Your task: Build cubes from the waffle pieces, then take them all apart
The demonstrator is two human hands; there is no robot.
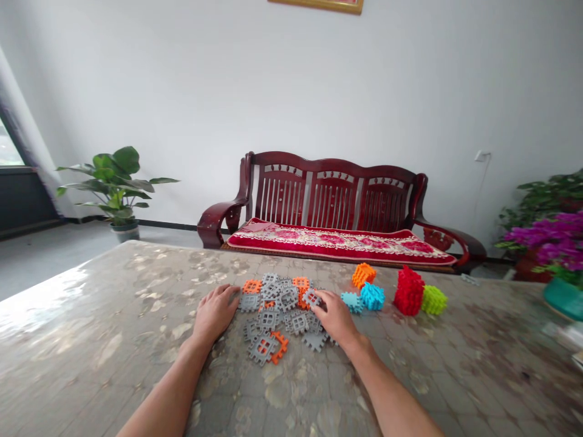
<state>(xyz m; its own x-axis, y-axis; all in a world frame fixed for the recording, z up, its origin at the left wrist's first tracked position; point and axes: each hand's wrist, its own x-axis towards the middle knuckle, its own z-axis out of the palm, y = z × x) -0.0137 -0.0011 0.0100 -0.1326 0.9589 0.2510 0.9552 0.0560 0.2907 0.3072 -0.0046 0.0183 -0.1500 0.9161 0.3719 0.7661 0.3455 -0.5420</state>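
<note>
A pile of flat grey and orange interlocking tiles [277,309] lies on the table [113,340] in front of me. My left hand [214,312] rests flat on the table at the pile's left edge, fingers stretched toward a grey tile. My right hand [334,315] sits on the pile's right side, its fingers pinched on a grey tile [312,297]. Built blocks stand to the right: an orange one [363,275], two blue ones [372,296], a red one [409,291] and a green one [433,300].
A dark wooden bench [332,200] with a red cushion stands behind the table. A potted green plant [116,182] is at the back left. Purple flowers in a teal pot [558,267] sit at the right edge.
</note>
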